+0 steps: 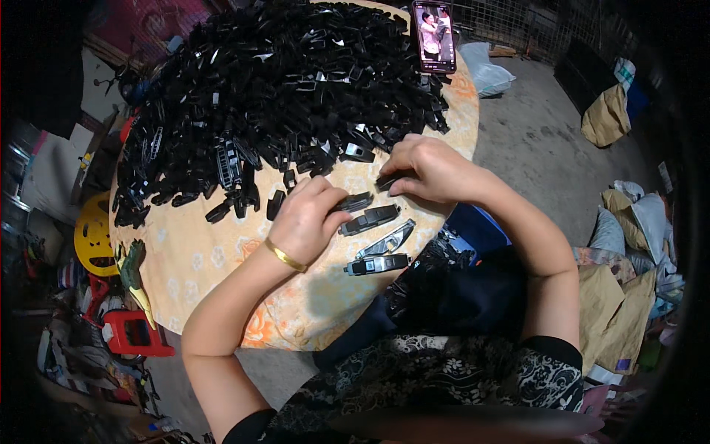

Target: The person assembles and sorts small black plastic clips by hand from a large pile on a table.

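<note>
My left hand (305, 217), a gold bangle at its wrist, is closed with thumb and fingers around one end of a small black plastic part (358, 200) just above the table. To its right, my right hand (433, 172) pinches another black plastic part (387, 180), partly hidden by the fingers. Below the left fingertips lie a long black plastic part (370, 220), an open-framed black and silver part (386, 240) and a dark part with a pale insert (379, 264), roughly in a column. Beyond both hands rises a large pile of similar black parts (296, 96).
The round table (200, 274) has a patterned orange cloth. A phone (435, 37) playing a video stands at the far right edge. Yellow-handled pliers or cutters (137, 285) lie at the left edge. A blue container (484, 229) with black parts sits below the right edge.
</note>
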### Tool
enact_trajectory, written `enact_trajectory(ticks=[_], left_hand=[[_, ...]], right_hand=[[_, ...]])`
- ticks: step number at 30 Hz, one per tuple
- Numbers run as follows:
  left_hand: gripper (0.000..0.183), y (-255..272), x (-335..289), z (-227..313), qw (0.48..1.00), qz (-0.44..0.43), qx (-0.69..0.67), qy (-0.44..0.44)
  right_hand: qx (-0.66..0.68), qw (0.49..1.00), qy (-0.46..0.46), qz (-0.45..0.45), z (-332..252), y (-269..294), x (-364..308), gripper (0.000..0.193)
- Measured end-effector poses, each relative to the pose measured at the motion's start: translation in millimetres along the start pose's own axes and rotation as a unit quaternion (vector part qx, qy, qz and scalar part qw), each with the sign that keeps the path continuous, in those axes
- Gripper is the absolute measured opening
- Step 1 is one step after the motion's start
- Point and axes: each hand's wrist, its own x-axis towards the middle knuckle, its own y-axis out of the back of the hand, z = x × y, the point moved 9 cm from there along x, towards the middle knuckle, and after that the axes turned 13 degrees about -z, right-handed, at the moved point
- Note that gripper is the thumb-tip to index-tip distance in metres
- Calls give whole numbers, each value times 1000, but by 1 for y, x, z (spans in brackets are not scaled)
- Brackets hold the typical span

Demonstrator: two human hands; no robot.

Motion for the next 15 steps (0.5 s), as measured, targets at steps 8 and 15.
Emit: enact_trajectory(ticks=[8,15], left_hand=[[26,-1,-2,-27,991,-5,-89,100],[20,2,-3,-19,994,15,-76,71]], right_hand=[[-23,996,0,91,-16,5,-1,26],[-89,996,-5,22,-27,-2,10,22]])
